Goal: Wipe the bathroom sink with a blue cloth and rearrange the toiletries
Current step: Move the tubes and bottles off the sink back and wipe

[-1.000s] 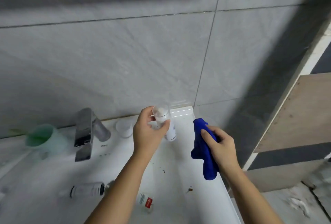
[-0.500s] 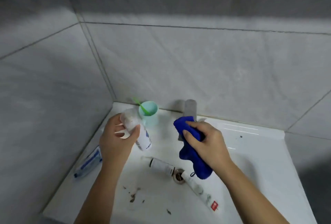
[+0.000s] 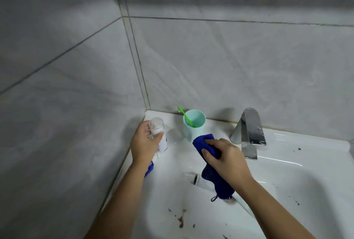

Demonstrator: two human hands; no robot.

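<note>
My left hand (image 3: 146,144) grips a small white bottle (image 3: 160,133) with a clear cap, upright at the sink's back left corner. Whether its base touches the ledge I cannot tell. My right hand (image 3: 225,159) holds a crumpled blue cloth (image 3: 212,168) above the white sink (image 3: 287,191), and the cloth's tail hangs into the basin. A mint cup (image 3: 193,126) with a green toothbrush (image 3: 184,115) stands on the back ledge between my hands. Beneath the cloth, a white tube (image 3: 203,181) lies in the basin, partly hidden.
A chrome faucet (image 3: 249,133) rises at the back, right of the cup. Brown and dark specks (image 3: 181,221) dot the basin and the right ledge. A blue-and-white tube (image 3: 149,170) peeks out under my left wrist. Grey tiled walls close in behind and on the left.
My view swung from the sink's right side to its left corner. My left hand carried the white bottle to the back left corner; my right hand kept hold of the blue cloth.
</note>
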